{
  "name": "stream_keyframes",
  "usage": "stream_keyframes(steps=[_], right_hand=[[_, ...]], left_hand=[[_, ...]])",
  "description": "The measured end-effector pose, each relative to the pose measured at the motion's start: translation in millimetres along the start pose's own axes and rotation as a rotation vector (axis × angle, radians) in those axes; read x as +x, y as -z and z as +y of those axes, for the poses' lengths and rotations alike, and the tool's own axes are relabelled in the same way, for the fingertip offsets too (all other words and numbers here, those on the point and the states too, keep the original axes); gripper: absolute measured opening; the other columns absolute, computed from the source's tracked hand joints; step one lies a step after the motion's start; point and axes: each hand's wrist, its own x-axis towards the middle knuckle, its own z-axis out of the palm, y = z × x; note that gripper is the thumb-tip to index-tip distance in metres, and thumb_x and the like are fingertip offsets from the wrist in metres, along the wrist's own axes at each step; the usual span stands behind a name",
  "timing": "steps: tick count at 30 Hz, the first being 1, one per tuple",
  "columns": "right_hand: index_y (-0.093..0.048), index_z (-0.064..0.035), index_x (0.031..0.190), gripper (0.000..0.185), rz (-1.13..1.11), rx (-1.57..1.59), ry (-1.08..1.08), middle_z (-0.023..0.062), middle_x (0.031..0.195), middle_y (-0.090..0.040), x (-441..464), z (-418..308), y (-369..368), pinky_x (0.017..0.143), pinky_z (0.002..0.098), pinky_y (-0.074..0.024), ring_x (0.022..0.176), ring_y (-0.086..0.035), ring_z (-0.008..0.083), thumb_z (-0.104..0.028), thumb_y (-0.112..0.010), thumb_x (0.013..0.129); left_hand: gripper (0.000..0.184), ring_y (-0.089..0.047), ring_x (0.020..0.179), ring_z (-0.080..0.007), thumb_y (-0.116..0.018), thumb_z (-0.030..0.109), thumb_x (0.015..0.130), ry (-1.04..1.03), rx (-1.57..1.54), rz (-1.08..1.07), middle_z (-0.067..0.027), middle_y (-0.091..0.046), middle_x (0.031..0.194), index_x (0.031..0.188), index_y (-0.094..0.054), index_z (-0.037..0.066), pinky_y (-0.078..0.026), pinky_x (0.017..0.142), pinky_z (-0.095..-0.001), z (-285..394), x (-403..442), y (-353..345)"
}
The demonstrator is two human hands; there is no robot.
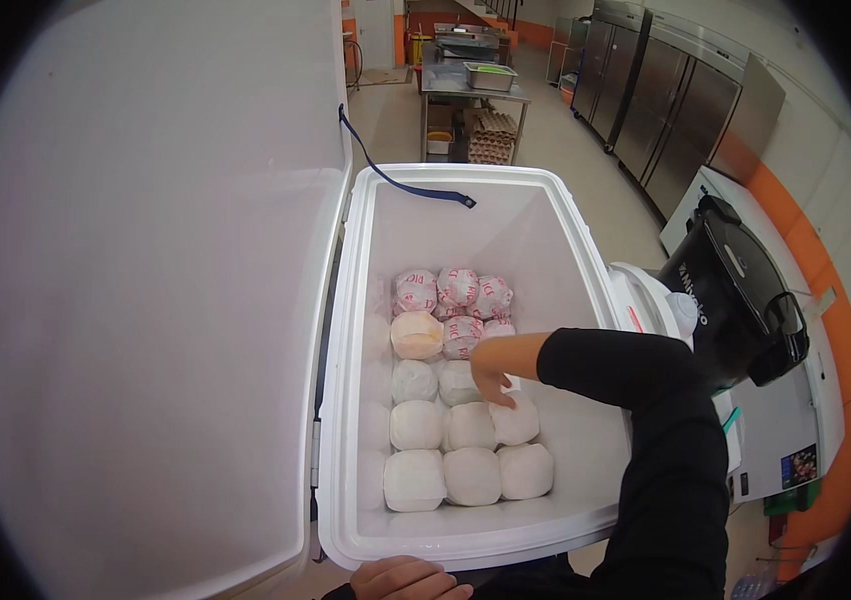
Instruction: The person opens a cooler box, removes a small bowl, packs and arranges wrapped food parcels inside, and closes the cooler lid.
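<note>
A large white cooler box (pixel 350 470) stands before me, its lid (pixel 146 250) raised on the left. Inside, white paper-wrapped balls (pixel 473 476) sit in rows at the near end. Farther back are balls in clear wrap with red print (pixel 458 287), and one yellowish ball (pixel 417 335). My right hand (pixel 494 372) reaches in from the right, its fingers bent down and closed around a white wrapped ball that they largely hide. At the near rim, my left hand (pixel 408 580) lies with its fingers side by side; only its upper part shows.
A blue strap (pixel 406 186) runs from the lid over the far rim. To the right stand a black lidded pot (pixel 736 285) and a white chest (pixel 786 440). Farther off are a steel table (pixel 446 85) with egg trays (pixel 492 137) below and steel refrigerators (pixel 671 100).
</note>
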Motion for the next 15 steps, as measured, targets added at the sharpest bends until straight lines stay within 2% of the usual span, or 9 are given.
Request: stream_keyframes(steps=[1,4,6,13,15], right_hand=[[-0.054,-0.0040,0.121,0.076,-0.039,-0.144,0.043,0.0180,0.122,-0.054,6,-2,-11,0.088,0.0431,-0.0437,0.102,-0.058,0.0316,-0.036,-0.080,0.057],[-0.058,-0.0055,0.117,0.086,0.297,-0.146,-0.018,0.0154,0.120,-0.056,24,-3,-51,0.087,0.0415,-0.0435,0.102,-0.058,0.0310,-0.040,-0.086,0.044],[-0.059,-0.0059,0.115,0.086,0.244,-0.176,-0.032,0.0137,0.119,-0.057,46,-6,-44,0.087,0.0405,-0.0436,0.102,-0.057,0.0305,-0.042,-0.087,0.043],[-0.063,-0.0071,0.110,0.078,0.197,-0.224,-0.097,0.0109,0.110,-0.062,17,-21,-37,0.086,0.0382,-0.0442,0.098,-0.059,0.0285,-0.041,-0.086,0.043],[-0.063,-0.0084,0.110,0.076,0.166,-0.249,-0.121,0.0101,0.111,-0.061,11,-27,-35,0.086,0.0384,-0.0440,0.099,-0.058,0.0285,-0.040,-0.086,0.045]], left_hand=[[0.038,-0.050,0.046,-0.0134,-0.041,0.025,0.090,-0.006,0.004,-0.006,-0.0025,-0.054,0.055,0.063,-0.062,0.007,-0.040,0.041,-0.0228,0,0,0],[0.040,-0.050,0.046,-0.0131,-0.040,0.026,0.091,-0.013,0.009,0.013,-0.0023,-0.054,0.055,0.063,-0.062,0.007,-0.040,0.041,-0.0222,1,-2,-3],[0.040,-0.050,0.046,-0.0128,-0.040,0.026,0.091,0.001,0.010,0.014,-0.0023,-0.053,0.055,0.062,-0.061,0.007,-0.040,0.041,-0.0220,1,-1,-3],[0.039,-0.049,0.045,-0.0130,-0.041,0.025,0.091,0.027,-0.001,0.003,-0.0024,-0.053,0.055,0.061,-0.060,0.007,-0.039,0.040,-0.0223,1,1,-2],[0.039,-0.049,0.045,-0.0130,-0.041,0.025,0.090,0.014,0.015,0.010,-0.0024,-0.053,0.055,0.062,-0.060,0.007,-0.039,0.040,-0.0221,1,2,-3]])
